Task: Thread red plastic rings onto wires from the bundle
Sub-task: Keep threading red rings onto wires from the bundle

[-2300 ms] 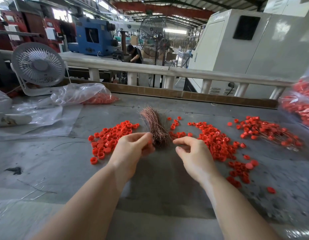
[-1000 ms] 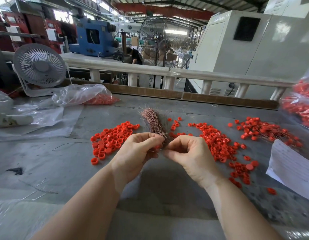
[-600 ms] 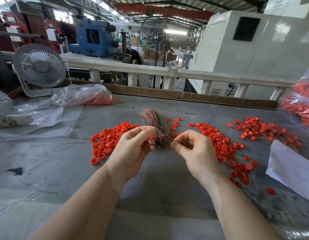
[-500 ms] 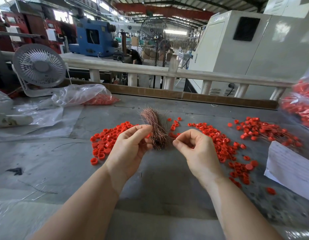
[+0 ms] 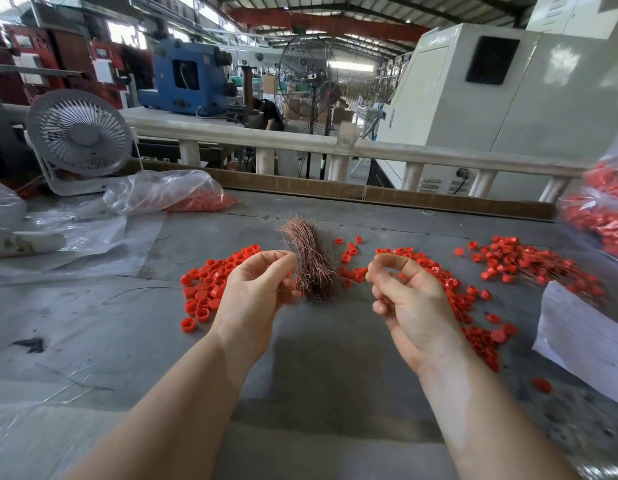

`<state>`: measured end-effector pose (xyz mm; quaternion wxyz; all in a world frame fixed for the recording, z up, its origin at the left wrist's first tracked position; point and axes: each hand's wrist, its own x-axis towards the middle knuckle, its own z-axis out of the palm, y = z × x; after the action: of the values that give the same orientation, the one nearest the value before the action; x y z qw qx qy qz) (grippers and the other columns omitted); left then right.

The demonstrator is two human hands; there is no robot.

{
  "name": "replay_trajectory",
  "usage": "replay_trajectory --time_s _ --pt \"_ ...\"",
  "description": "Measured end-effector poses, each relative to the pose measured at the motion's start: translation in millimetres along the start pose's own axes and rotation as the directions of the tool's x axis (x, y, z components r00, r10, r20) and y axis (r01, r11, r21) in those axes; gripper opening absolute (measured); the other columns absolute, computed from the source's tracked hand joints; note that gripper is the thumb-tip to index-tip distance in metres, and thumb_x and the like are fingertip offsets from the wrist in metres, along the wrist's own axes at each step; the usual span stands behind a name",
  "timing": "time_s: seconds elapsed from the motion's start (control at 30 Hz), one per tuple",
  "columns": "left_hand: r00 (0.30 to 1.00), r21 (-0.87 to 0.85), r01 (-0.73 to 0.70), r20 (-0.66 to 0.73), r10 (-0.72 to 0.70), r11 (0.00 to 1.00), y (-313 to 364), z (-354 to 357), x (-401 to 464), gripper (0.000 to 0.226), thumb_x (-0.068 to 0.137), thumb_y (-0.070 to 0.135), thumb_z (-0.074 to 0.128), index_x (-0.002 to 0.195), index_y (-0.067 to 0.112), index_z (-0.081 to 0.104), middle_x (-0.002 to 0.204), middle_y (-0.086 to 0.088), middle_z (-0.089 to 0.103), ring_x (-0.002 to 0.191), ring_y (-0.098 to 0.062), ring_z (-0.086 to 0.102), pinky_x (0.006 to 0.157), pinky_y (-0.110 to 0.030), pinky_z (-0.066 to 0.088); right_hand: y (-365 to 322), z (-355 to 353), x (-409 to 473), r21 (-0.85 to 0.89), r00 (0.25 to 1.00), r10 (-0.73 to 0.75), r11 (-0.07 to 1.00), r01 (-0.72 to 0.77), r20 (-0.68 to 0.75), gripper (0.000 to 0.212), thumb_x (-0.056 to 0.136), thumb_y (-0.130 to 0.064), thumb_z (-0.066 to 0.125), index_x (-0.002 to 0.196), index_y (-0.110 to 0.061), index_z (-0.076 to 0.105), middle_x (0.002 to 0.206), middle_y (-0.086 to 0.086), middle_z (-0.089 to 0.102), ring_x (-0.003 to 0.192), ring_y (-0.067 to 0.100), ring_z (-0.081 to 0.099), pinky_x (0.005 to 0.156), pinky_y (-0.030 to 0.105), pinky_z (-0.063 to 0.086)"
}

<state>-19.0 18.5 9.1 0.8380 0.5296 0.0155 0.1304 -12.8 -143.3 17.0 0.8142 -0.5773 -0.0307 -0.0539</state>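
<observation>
Head view: wire bundle at 12 o'clock between hands. Left hand pinching one thin wire; right hand curled, contents unclear. Red rings at 10 and 2. Risk: wire slipping, missing ring's hole.

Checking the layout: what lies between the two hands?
The wire bundle lies on the table between the left hand and right hand, in the head view.
</observation>
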Motion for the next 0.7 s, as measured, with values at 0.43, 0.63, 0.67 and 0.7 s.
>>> replay_trajectory --time_s 0.43,0.63,0.67,0.7 --pt "1.000 0.048 -0.025 -0.003 0.025 0.999 -1.0 -0.2 0.2 0.018 0.087 0.004 0.058 0.071 0.012 0.059 0.063 -0.001 0.050 0.053 -0.009 0.045 0.051 -0.020 0.046 -0.6 -2.8 2.1 0.094 0.996 0.082 0.992 -0.079 -0.023 0.012 0.083 -0.005 0.060 0.076 -0.013 0.060 0.057 -0.002 0.059 0.048 0.003 0.041 0.039 0.012 0.033" --pt "0.999 0.080 -0.036 -0.013 0.037 0.996 -3.2 -0.5 0.6 0.013 0.087 0.006 0.060 0.074 0.010 0.061 0.062 0.000 0.051 0.054 -0.010 0.047 0.060 -0.031 0.046 2.8 -5.4 4.3 0.067 0.996 0.042 0.997 -0.037 -0.080 0.010 0.084 -0.004 0.061 0.076 -0.011 0.061 0.057 -0.001 0.059 0.044 0.003 0.039 0.039 0.013 0.032" --pt "0.999 0.082 -0.035 -0.015 0.036 0.996 -3.4 -0.6 0.5 0.013 0.086 0.006 0.060 0.074 0.010 0.061 0.062 0.000 0.051 0.055 -0.010 0.047 0.060 -0.031 0.046 3.3 -5.7 4.7 0.057 0.995 0.034 0.998 -0.029 -0.091 0.011 0.084 -0.003 0.061 0.077 -0.011 0.061 0.057 -0.001 0.059 0.044 0.003 0.039 0.038 0.013 0.032" --pt "0.999 0.082 -0.035 -0.016 0.036 0.996 -3.5 -0.9 0.5 0.013 0.086 0.006 0.060 0.074 0.011 0.062 0.061 0.000 0.051 0.054 -0.010 0.047 0.060 -0.031 0.046 3.8 -6.1 5.0 0.048 0.994 0.026 0.999 -0.021 -0.103 0.011 0.084 -0.003 0.061 0.077 -0.011 0.061 0.057 -0.001 0.059 0.045 0.003 0.039 0.038 0.013 0.031"
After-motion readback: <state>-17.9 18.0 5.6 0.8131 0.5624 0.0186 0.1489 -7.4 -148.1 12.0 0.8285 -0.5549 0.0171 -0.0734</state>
